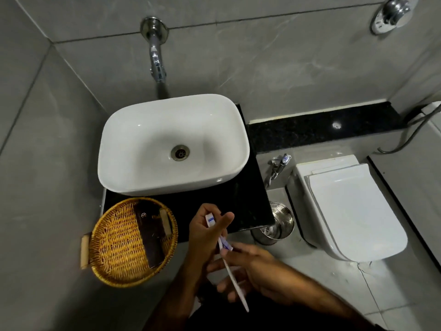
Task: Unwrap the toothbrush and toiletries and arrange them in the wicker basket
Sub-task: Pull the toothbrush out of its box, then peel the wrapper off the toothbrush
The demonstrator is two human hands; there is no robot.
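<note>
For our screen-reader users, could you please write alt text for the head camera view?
Two bare hands hold a white toothbrush in front of a black counter: the left hand grips its head end, the right hand its handle. A wicker basket holding a dark packet sits left, below a white basin.

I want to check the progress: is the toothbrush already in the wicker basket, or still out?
Out. The toothbrush is held between the left hand and right hand, beside the wicker basket.
</note>
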